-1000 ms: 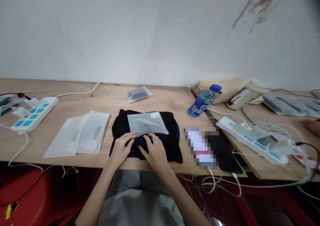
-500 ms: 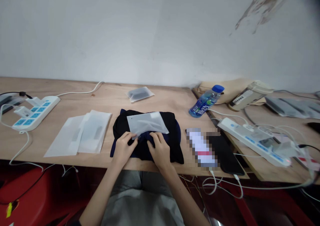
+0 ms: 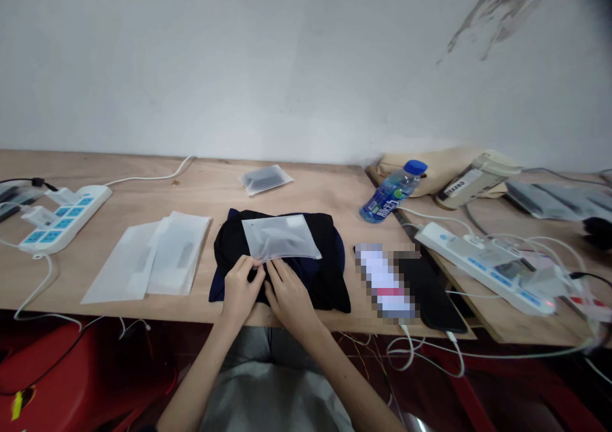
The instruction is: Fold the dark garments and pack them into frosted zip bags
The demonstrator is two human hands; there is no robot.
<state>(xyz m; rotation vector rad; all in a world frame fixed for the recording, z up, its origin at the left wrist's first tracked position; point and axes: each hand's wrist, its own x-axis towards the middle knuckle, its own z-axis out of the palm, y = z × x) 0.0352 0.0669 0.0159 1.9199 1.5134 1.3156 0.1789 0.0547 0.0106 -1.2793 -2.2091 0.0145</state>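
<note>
A frosted plastic zip bag (image 3: 284, 236) lies on a folded black and navy cloth (image 3: 329, 282) in front of me. My left hand (image 3: 240, 290) pinches the bag's near left corner between thumb and fingers. Right beside it, my right hand (image 3: 289, 294) has its fingers closed on the bag's near edge, close to that same corner. The fingertips of both hands almost meet, and the exact spot they grip is partly hidden.
Left of the cloth lie stacked frosted bags (image 3: 176, 253) and a power strip (image 3: 67, 218). Behind it is a filled frosted bag (image 3: 266, 180). To the right are a blue-capped bottle (image 3: 389, 196), a lit phone (image 3: 385, 282), a black phone (image 3: 433, 295), another power strip (image 3: 485, 269) and a coffee cup (image 3: 473, 180).
My right hand has moved left along the bag's near edge to join my left hand at the corner. The bag's near edge now lies straighter. My left hand has hardly moved.
</note>
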